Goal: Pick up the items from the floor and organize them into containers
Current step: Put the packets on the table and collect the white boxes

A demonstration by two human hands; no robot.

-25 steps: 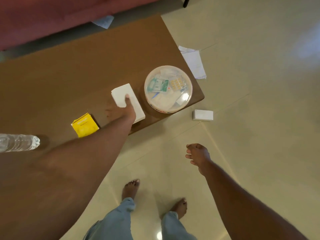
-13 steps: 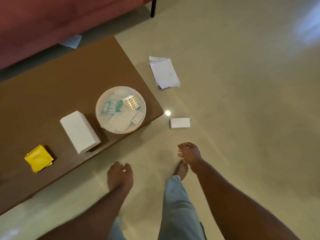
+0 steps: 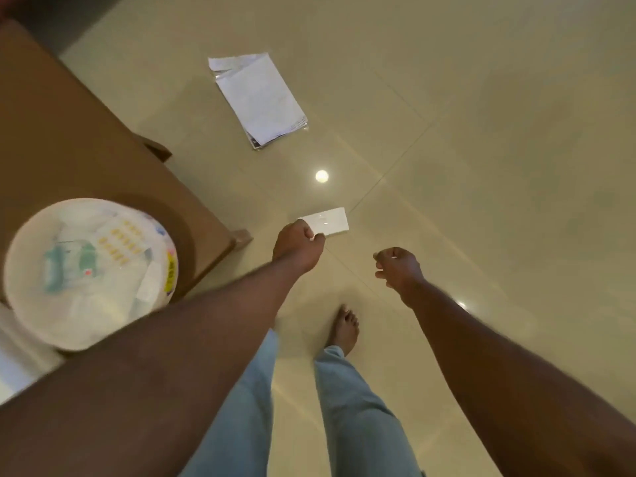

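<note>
Left hand (image 3: 298,247) pinches the near end of a small white box (image 3: 327,221) over the tiled floor (image 3: 481,149); right hand (image 3: 398,266) hangs loosely curled, holding nothing, beside it.

the near end of the small flat white box (image 3: 327,222) on the floor is covered by the left hand (image 3: 297,247), so the grip itself cannot be made out. the round clear plastic container of medicine packets (image 3: 89,273) is smeared by motion blur, its labels unreadable, and the left forearm hides its lower right rim. the brown wooden table (image 3: 79,139) runs off the left edge. print on the white folded paper sheets (image 3: 260,98) is too small to read.
</note>
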